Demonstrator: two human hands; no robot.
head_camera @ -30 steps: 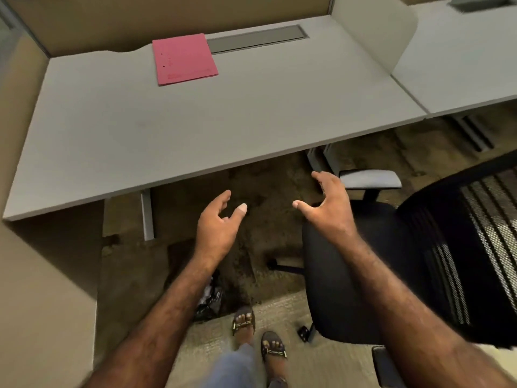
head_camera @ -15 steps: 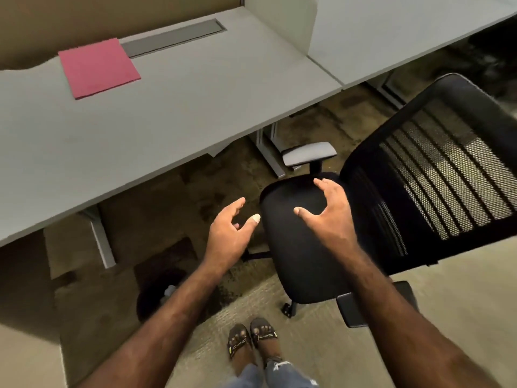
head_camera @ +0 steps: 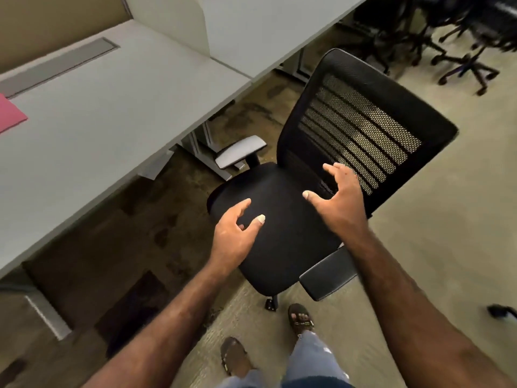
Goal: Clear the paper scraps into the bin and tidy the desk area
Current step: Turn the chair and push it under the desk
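Both hands out over black office chair (head_camera: pixel 282 233). Left hand (head_camera: pixel 233 236) and right hand (head_camera: pixel 340 197) have fingers spread, empty, hovering above the seat, no clear contact. Grey worktop (head_camera: pixel 112 113) sits left and far; pink folder (head_camera: pixel 9 116) lies at its far-left edge. Bin not visible.
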